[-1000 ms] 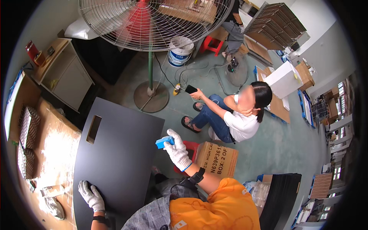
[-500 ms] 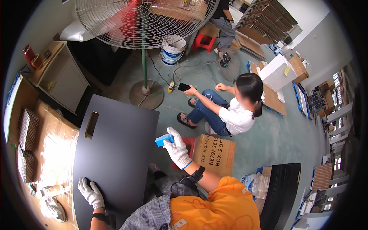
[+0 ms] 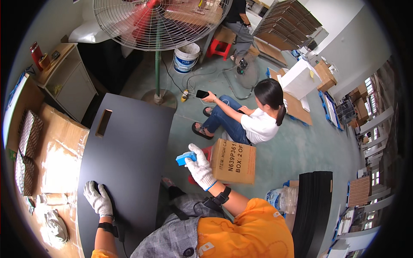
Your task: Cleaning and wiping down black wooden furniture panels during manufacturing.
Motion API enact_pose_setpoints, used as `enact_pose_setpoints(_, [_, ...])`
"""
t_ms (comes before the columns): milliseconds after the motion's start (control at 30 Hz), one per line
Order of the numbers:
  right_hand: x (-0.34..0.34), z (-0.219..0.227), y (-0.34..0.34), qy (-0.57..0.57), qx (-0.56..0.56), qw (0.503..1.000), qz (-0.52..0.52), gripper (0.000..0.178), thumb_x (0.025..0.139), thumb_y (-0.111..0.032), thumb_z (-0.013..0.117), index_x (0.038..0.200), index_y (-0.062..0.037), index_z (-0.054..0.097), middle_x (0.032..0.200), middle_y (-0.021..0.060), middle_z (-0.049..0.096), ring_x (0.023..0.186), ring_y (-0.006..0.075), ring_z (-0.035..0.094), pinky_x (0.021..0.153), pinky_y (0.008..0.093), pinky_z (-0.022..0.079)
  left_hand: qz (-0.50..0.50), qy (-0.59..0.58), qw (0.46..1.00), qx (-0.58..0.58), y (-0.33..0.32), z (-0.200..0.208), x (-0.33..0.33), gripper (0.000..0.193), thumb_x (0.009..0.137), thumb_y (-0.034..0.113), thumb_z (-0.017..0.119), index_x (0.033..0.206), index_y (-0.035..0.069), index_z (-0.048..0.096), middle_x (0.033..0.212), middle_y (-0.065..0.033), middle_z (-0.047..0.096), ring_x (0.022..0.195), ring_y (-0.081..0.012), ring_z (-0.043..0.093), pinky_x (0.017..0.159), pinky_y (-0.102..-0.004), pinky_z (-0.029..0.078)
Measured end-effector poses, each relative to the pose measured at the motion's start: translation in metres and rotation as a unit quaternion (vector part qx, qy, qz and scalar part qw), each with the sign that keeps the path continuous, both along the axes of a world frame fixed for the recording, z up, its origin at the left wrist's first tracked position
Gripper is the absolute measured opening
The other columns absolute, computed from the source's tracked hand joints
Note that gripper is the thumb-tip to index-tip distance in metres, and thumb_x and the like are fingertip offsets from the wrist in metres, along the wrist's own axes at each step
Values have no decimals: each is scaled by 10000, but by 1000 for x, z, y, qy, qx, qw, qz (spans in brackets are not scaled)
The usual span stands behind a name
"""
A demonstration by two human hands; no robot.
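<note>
Your gloved left hand [image 3: 98, 198] rests on a dark panel [image 3: 124, 159] with a rectangular cutout, while your gloved right hand [image 3: 201, 169] grips a blue block [image 3: 186, 158] near a cardboard box [image 3: 233, 161], and beyond it a seated person [image 3: 260, 122] holds a phone [image 3: 202, 93] near a large fan [image 3: 159, 26].

From the head of the person [image 3: 245, 228], one wide camera looks down and ahead, with the left hand [image 3: 98, 198], right hand [image 3: 200, 167] and dark board [image 3: 124, 163] near, the big fan [image 3: 158, 30] farther off.
</note>
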State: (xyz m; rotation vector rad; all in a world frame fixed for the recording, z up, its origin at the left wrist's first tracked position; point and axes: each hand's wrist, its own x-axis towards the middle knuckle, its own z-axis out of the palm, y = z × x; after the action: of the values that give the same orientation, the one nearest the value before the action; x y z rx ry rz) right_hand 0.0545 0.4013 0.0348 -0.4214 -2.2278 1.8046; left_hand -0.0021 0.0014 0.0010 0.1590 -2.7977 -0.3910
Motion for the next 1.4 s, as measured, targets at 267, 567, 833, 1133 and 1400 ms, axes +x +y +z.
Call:
enact_pose_setpoints(267, [50, 4, 1, -11, -17, 998, -57, 565, 868, -42, 606, 1388, -94, 390, 1200, 95, 563, 978, 164, 570, 868, 283, 486, 3, 19, 1000, -4, -3, 0, 5, 391, 919, 262, 543, 1208, -1, 518, 1296, -199, 499, 1246, -370, 405, 1081, -476, 273])
enact_pose_setpoints(567, [81, 34, 6, -23, -128, 984, -122, 503, 875, 36, 553, 1336, -33, 363, 1146, 125, 516, 832, 188, 610, 678, 279, 562, -35, 32, 999, 25, 7, 11, -8, 385, 876, 307, 580, 1152, 41, 552, 1255, -172, 526, 1226, -349, 429, 1082, -496, 255])
enact_pose_setpoints(833, [61, 60, 43, 68, -104, 968, -219, 363, 943, -79, 498, 1293, -35, 413, 1074, 99, 564, 814, 147, 599, 699, 255, 524, -53, 112, 992, 12, -24, 40, 70, 257, 836, 110, 637, 1080, 41, 597, 1041, -145, 614, 979, -336, 571, 863, -425, 470])
enact_pose_setpoints(1133, [-20, -10, -26, -50, -14, 999, 7, 518, 845, 10, 610, 1315, -15, 393, 1200, 133, 539, 1091, 223, 548, 981, 337, 435, 58, -71, 996, 5, -70, 26, 166, 167, 908, 209, 550, 913, 45, 579, 875, -131, 582, 850, -325, 568, 738, -418, 465])
enact_pose_setpoints(1400, [-40, -30, -24, -45, 25, 999, 12, 476, 840, 28, 599, 1273, 12, 402, 1181, 145, 542, 1094, 229, 554, 981, 345, 439, 66, -53, 996, -28, -69, 24, 162, 136, 888, 185, 573, 905, 51, 588, 872, -121, 583, 839, -317, 570, 755, -406, 461])
